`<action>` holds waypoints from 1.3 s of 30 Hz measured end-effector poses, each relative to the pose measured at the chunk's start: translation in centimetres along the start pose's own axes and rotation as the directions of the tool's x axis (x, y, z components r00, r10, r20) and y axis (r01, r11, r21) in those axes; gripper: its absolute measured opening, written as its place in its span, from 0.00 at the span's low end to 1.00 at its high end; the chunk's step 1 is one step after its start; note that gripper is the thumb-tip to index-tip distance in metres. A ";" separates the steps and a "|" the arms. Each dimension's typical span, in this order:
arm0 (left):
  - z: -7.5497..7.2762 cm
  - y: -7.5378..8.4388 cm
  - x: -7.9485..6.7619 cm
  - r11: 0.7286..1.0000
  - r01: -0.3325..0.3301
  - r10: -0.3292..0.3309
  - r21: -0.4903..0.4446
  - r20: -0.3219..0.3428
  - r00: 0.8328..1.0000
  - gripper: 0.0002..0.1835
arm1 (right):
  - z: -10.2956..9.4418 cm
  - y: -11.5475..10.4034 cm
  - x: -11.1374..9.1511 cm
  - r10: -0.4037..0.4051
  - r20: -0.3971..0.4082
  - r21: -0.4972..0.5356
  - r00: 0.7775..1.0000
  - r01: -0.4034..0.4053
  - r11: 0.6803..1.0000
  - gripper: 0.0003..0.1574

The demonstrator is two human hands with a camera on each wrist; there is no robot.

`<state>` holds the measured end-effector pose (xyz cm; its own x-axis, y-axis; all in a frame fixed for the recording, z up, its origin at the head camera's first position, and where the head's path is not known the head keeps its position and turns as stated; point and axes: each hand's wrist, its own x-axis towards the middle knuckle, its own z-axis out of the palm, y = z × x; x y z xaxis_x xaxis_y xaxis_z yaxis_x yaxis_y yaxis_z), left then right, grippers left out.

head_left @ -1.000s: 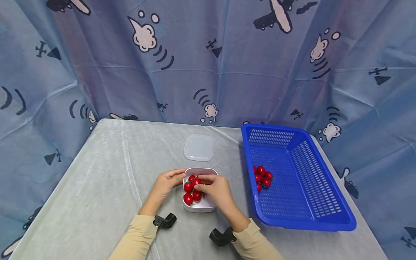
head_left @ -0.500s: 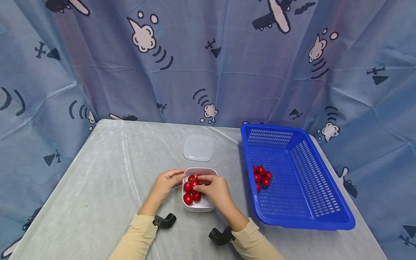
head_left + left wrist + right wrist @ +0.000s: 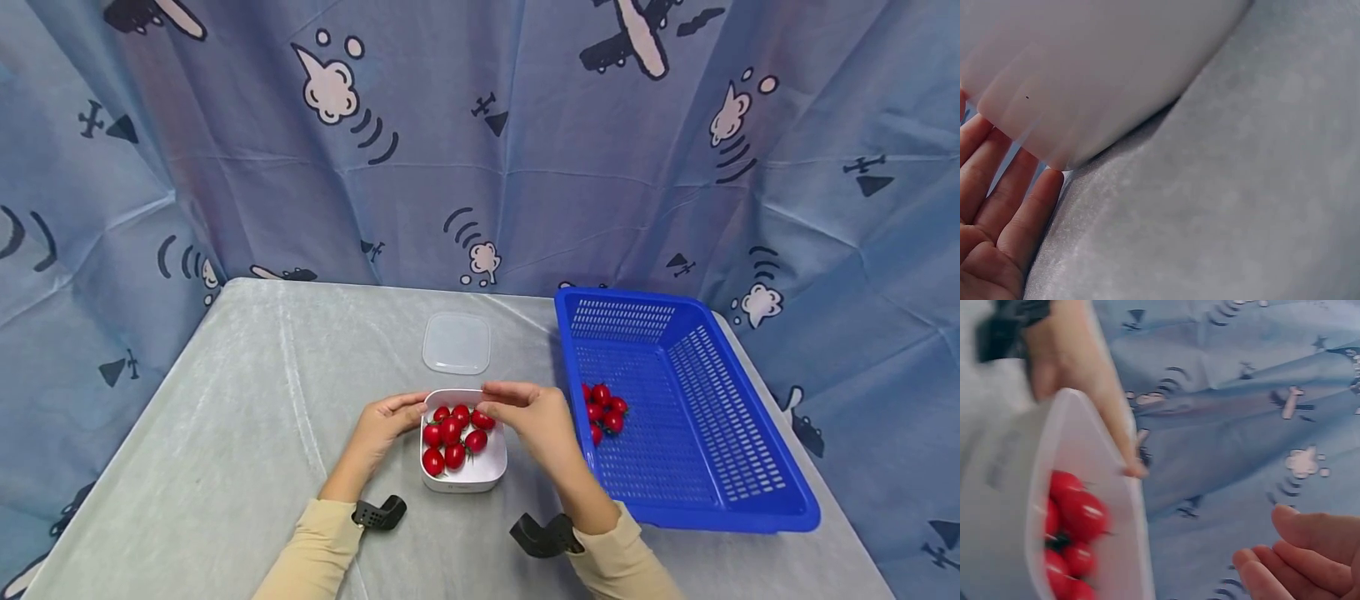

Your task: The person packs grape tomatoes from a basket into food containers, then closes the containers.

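In the head view, a white square box [image 3: 464, 479] holds several red cherry tomatoes [image 3: 451, 431] with green stems. My left hand [image 3: 382, 429] is at its left side, with fingertips on the outer wall and the thumb at the rim. The left wrist view shows those fingers [image 3: 1019, 197] nearly straight, their tips against the wall. Above the box's right rim is my right hand [image 3: 536, 417], which covers part of that back corner. The right wrist view shows the right hand's fingers [image 3: 1300, 562] apart from the box, loosely bent and holding nothing.
A blue plastic basket [image 3: 712, 517] stands on the right of the table [image 3: 225, 433], with several more cherry tomatoes [image 3: 607, 408] near its left wall. Behind the box lies a translucent lid [image 3: 456, 343]. A patterned blue curtain [image 3: 420, 167] hangs along the table's back edge.
My right hand has let go of a tomato inside the box and moved right, towards the rim. More tomatoes now show in the box. My left hand has stayed in place.
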<state>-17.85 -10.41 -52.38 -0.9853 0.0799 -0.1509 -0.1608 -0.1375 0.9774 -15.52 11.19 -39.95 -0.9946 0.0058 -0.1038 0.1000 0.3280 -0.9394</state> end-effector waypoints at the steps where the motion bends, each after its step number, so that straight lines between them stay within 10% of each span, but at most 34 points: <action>1: 0.0 0.0 0.0 1.000 -0.001 0.001 -0.001 0.002 1.000 0.21 | -0.6 -0.4 0.0 -0.003 0.003 0.002 1.000 0.003 1.000 0.17; 20: 0.0 -0.1 0.1 1.000 -0.006 0.006 -0.017 0.003 1.000 0.21 | -10.8 -2.6 1.6 -0.068 0.049 0.054 0.996 0.066 0.996 0.30; 32: 0.0 0.1 0.0 1.000 0.012 -0.012 -0.018 0.007 1.000 0.21 | -14.4 -0.3 4.0 -0.018 0.034 0.032 0.999 0.017 0.999 0.26; 39: 0.0 0.1 0.1 1.000 0.002 -0.001 -0.023 0.018 1.000 0.21 | -16.6 2.5 6.3 0.039 0.090 -0.033 0.995 -0.036 0.999 0.41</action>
<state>-17.95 -10.42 -52.34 -0.9839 0.0977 -0.1495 -0.1638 -0.1602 0.9734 -22.03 27.69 -37.51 -0.9834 -0.0662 -0.1688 0.1345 0.3583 -0.9239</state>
